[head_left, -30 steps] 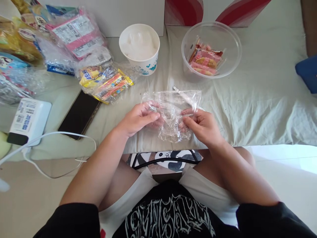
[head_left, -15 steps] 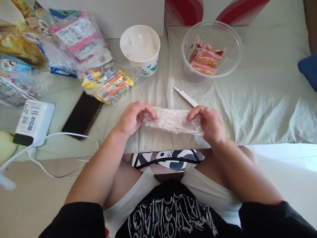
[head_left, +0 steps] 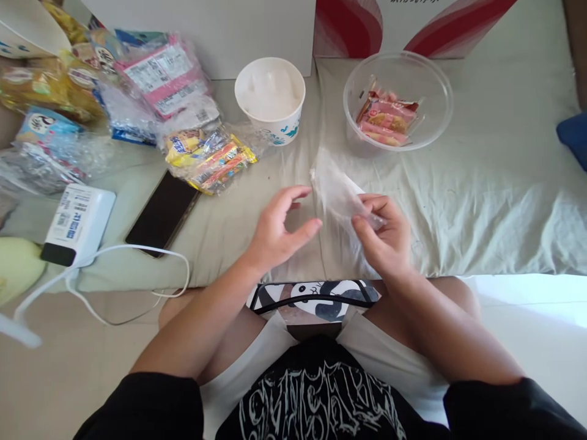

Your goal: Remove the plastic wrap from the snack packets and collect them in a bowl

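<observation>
Fingers of the right hand (head_left: 383,235) pinch the crumpled clear plastic bag (head_left: 337,190); left hand (head_left: 277,229) hangs open just beside it, touching nothing.

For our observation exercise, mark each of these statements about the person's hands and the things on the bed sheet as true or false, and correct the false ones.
1. The right hand pinches a folded clear plastic bag. True.
2. The left hand grips the same bag. False: it is open beside the bag, fingers spread, holding nothing.
3. The round clear plastic bowl holds pink and red snack packets. True.
4. The white paper cup lies tipped on its side. False: it stands upright.
5. The black smartphone lies left of the hands. True.
</observation>
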`<state>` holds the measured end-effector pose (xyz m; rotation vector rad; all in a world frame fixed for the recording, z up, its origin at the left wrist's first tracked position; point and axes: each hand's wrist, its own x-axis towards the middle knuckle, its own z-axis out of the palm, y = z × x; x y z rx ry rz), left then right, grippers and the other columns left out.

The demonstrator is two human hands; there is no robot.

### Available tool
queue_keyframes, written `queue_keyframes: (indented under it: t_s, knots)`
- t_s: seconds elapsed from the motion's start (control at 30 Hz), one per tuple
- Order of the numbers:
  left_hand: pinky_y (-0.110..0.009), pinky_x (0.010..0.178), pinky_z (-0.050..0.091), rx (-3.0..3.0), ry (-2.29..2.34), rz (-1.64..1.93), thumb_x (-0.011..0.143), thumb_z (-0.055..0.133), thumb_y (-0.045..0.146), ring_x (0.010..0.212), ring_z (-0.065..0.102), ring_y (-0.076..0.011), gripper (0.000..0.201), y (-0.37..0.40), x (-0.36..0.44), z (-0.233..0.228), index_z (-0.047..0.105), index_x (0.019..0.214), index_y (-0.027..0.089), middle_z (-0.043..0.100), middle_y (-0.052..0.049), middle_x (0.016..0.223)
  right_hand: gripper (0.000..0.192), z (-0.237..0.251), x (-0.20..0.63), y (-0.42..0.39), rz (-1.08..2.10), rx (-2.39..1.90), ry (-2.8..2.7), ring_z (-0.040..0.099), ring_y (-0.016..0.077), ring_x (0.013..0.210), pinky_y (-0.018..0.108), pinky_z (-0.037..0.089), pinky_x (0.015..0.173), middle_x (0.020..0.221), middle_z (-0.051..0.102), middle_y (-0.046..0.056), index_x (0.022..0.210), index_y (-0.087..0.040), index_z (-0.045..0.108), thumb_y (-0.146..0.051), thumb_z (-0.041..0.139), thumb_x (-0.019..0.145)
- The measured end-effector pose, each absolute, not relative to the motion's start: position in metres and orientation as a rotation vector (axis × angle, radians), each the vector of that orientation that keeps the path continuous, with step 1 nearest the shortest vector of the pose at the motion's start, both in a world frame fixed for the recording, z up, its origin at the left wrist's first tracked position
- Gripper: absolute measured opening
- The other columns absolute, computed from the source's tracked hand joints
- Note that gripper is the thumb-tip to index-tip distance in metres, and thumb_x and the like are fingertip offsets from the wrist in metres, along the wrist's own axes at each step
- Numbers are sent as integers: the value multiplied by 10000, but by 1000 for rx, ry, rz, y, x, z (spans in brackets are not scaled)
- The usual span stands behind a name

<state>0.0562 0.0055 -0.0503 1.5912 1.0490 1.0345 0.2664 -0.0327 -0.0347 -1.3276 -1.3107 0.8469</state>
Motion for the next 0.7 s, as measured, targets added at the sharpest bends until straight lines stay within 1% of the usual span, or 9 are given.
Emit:
queue_keyframes:
  t_s: [0.03,0.1,0.17,0.23,0.3,0.37,0.43,0.57,0.7]
  knots:
    - [-368,1034,562,1536,972,975,862,794,473,1222,686,-243,491,0,60,-50,662,1270,234,714,-110,1324,188,-34,263,-36,911,-1257,-1374,684,180,900,326,527,760,1026,748,45,838,-233,565,-343,699,910]
    - [-356,962,583,1447,866,874,878,774,546,1131,723,-241,549,-8,67,-49,660,1314,233,749,-109,1258,220,-34,258,-41,1109,-1118,-1432,661,158,792,309,516,697,940,736,29,864,-237,558,-401,668,962]
    - [-322,819,584,1405,842,815,891,753,581,938,732,-210,483,-10,70,-47,721,1214,222,784,-81,1069,245,-37,256,-44,1260,-1067,-1411,599,131,673,283,488,628,805,676,-5,882,-239,564,-442,659,982]
    - [-292,682,535,1378,905,822,883,756,598,768,674,-172,425,-8,69,-44,767,1045,206,758,-48,884,238,-41,256,-44,1230,-1163,-1356,557,115,634,272,474,614,747,629,-25,894,-239,587,-443,679,977]
    - [-279,616,484,1328,975,861,874,749,633,683,606,-148,445,-4,67,-44,770,924,192,700,-25,770,227,-44,257,-41,1071,-1281,-1287,608,128,739,286,514,691,843,661,-5,943,-244,618,-436,738,931]
    - [-277,615,473,1286,963,860,880,724,663,682,589,-142,482,0,65,-45,767,880,183,677,-26,766,362,-45,257,-37,1003,-1309,-1249,650,156,871,306,547,757,988,689,24,1059,-256,632,-459,824,829]
    - [-275,624,469,1297,877,837,880,722,659,696,589,-135,486,4,65,-47,760,844,176,680,-39,820,497,-45,259,-34,1111,-1310,-1267,652,168,844,308,549,707,984,691,30,1126,-252,627,-483,862,754]
    - [-261,646,467,1311,831,897,858,770,578,761,606,-134,395,11,66,-50,738,912,187,680,-48,924,359,-43,266,-33,1219,-1447,-1280,486,105,571,256,409,538,655,558,-41,853,-212,623,-518,801,794]
    - [-249,674,476,1176,963,1024,824,775,478,806,609,-139,319,17,64,-46,671,930,196,652,-18,868,436,-36,274,-27,988,-1482,-1175,393,82,529,239,309,516,590,472,-60,724,-212,537,-542,820,761]
